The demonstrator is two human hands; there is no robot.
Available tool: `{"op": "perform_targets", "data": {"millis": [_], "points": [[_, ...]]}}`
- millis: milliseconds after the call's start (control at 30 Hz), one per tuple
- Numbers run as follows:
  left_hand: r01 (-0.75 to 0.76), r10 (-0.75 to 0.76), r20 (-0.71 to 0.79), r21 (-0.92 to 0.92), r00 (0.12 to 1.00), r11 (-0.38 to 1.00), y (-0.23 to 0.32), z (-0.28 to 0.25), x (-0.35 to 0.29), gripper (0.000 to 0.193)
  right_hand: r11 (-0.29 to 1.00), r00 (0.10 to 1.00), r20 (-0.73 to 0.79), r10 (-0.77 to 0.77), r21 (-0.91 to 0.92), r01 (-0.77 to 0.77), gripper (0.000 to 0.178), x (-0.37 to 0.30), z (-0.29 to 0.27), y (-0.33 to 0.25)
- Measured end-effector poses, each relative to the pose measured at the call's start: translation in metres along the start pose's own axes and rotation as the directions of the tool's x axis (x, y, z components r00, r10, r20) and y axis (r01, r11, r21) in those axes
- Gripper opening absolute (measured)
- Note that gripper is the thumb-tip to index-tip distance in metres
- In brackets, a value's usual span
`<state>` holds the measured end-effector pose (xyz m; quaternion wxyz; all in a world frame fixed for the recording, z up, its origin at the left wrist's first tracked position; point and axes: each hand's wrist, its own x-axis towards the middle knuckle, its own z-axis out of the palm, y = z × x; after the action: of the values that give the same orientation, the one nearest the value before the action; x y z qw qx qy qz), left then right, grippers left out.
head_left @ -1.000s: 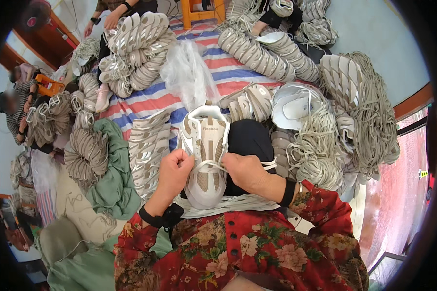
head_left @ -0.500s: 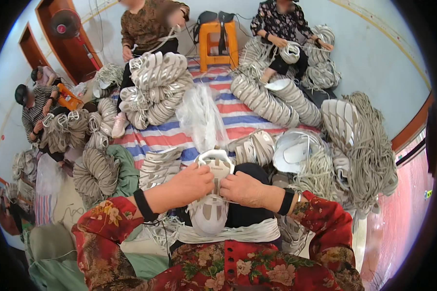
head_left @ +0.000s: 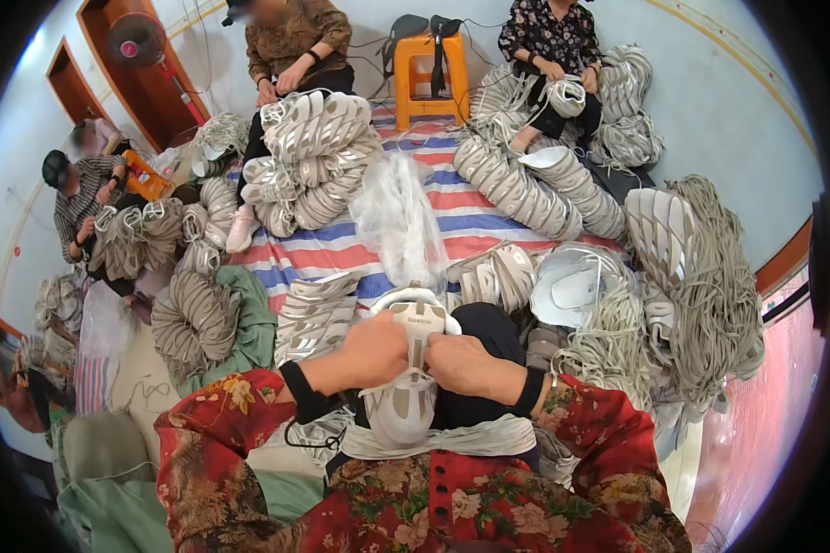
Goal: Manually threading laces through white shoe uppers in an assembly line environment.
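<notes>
A white and beige shoe upper (head_left: pixel 401 417) lies on my dark-trousered lap, toe end toward me and padded collar away. Its pale tongue (head_left: pixel 425 320) shows between my hands. My left hand (head_left: pixel 375 353) is closed at the left lacing edge, slightly blurred, and whatever its fingers grip is hidden. On the opposite edge my right hand (head_left: pixel 470 362) pinches the upper beside the eyelets, thumb and fingers together. A thin pale strand (head_left: pixel 415 369) crosses the lacing gap between them. Across my lap, just below the toe, stretches a bundle of white laces (head_left: pixel 452 438).
Stacked shoe uppers (head_left: pixel 315 318) stand beyond my left hand, and more (head_left: pixel 498 276) beyond my right. Clear plastic bags (head_left: pixel 398 217) lie on the striped sheet (head_left: pixel 332 261). Long laces (head_left: pixel 710 276) hang over a pile at right. Co-workers sit behind, near an orange stool (head_left: pixel 431 78).
My left hand has curled more tightly and turned at the lacing edge; my right stays near its edge. The whole view has shifted slightly. The co-worker at back left has lowered a raised hand.
</notes>
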<state>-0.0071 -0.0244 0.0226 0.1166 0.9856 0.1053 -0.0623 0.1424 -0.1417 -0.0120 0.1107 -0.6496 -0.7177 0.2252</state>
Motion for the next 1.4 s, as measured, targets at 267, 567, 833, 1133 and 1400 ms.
{"op": "perform_targets", "data": {"millis": [267, 567, 833, 1133, 1400], "points": [[0.122, -0.344, 0.014, -0.948, 0.939, 0.294, -0.029, 0.02, -0.01, 0.018, -0.056, 0.972, -0.094, 0.215, 0.993, 0.108, 0.018, 0.002, -0.017, 0.018], [-0.108, -0.394, -0.257, -0.926, 0.882, 0.363, -0.013, 0.033, -0.015, 0.011, -0.124, 0.962, 0.099, 0.254, 0.99, -0.069, 0.03, 0.0, 0.01, -0.006], [-0.116, -0.399, -0.16, -0.984, 0.903, 0.133, -0.017, 0.028, 0.002, 0.022, 0.113, 0.962, -0.084, 0.26, 0.992, 0.056, 0.03, -0.021, -0.069, -0.027], [-0.183, -0.012, -0.204, -0.9, 0.979, 0.395, 0.017, -0.014, 0.004, 0.02, 0.414, 0.901, -0.411, 0.14, 0.851, 0.323, 0.026, -0.063, -0.114, -0.031], [-0.577, -0.925, -0.048, -0.794, 0.376, -0.193, -0.291, 0.06, -0.187, 0.025, 0.097, 0.318, -0.432, 0.844, 0.706, 0.702, 0.011, -0.368, -0.136, 0.329]]}}
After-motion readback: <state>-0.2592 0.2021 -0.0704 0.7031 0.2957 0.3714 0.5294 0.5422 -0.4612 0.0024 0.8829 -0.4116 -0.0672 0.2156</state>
